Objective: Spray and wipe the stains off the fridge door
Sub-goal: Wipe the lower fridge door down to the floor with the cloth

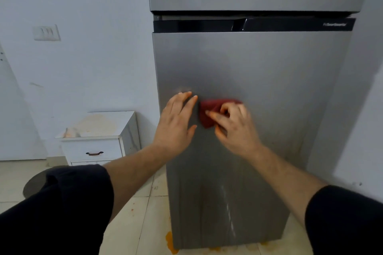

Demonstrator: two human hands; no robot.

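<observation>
Crumpled red cloth [209, 113] on brushed-steel door [259, 80]

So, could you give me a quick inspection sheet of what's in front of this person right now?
Surface: grey fridge door, pale wet streaks running down its lower part.
Job's things: red cloth against the door; no spray bottle seen.
Clutter: orange spill on the floor tiles by the fridge's foot.
Hands: left hand flat on the door; right hand grips the cloth.
Cables: nothing seen.
Surroundings: white cabinet with stained top, wall switch.
</observation>
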